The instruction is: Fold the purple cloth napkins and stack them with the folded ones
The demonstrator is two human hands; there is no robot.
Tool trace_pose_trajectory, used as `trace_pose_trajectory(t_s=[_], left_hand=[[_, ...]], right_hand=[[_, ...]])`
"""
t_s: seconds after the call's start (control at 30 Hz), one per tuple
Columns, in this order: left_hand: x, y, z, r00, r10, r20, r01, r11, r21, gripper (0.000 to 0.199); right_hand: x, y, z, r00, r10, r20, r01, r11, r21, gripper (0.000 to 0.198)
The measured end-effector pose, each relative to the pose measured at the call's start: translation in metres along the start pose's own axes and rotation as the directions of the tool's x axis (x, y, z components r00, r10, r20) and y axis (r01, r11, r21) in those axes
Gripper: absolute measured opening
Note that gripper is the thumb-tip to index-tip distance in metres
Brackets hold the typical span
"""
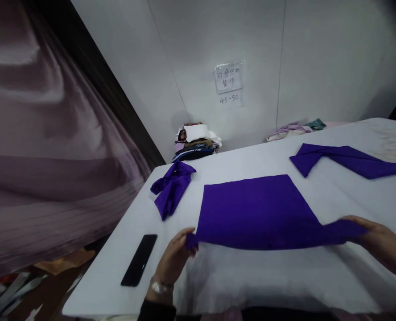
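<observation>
Evenly stretched, purple cloth [251, 211] held by its near corners.
Left hand [171, 261] pinches one corner between its fingers [186, 231]; right hand [375, 235] grips the other. The smooth, thin, four-sided fabric rests toward its far edge on the white desk [99, 290], the near edge bowing; matched, gentle tension should straighten it without puckering the corners.

A pale panelled wall [258, 44] stands dimly lit behind a white-covered table [245, 276], dark-edged at left.
</observation>
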State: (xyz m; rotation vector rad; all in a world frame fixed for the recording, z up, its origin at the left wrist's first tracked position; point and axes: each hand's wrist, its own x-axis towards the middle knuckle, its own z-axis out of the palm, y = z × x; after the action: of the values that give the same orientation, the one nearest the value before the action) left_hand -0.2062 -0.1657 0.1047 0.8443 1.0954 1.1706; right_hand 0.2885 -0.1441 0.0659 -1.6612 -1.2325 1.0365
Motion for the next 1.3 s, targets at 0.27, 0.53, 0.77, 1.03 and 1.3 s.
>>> trace_pose_trajectory(t_s=[0.27,0.53,0.77,1.03,1.3], left_hand=[[0.151,0.012,0.025,0.995,-0.079,-0.059,0.087,0.986,0.14,0.035],[0.212,-0.031,0.028,0.933,-0.05,-0.357,0.271,0.75,0.603,0.031],[0.223,-0.024,0.011,0.9,0.264,-0.346,0.212,0.429,0.878,0.014],[0.247,-0.029,0.01,0.879,0.356,-0.318,0.239,0.249,0.939,0.025],[0.259,-0.041,0.014,0.844,0.423,-0.329,0.263,0.206,0.942,0.024]], right_hand=[[0.105,-0.021,0.037,0.995,0.1,0.024,-0.103,0.963,0.249,0.017],[0.161,-0.005,0.057,0.989,0.129,-0.073,-0.135,0.988,-0.079,0.013],[0.18,0.001,0.054,0.996,0.089,0.006,-0.085,0.964,-0.251,0.019],[0.198,0.002,0.057,0.996,0.0,-0.086,-0.042,0.873,-0.486,0.017],[0.195,0.002,0.054,0.996,-0.075,-0.049,0.029,0.788,-0.615,0.023]])
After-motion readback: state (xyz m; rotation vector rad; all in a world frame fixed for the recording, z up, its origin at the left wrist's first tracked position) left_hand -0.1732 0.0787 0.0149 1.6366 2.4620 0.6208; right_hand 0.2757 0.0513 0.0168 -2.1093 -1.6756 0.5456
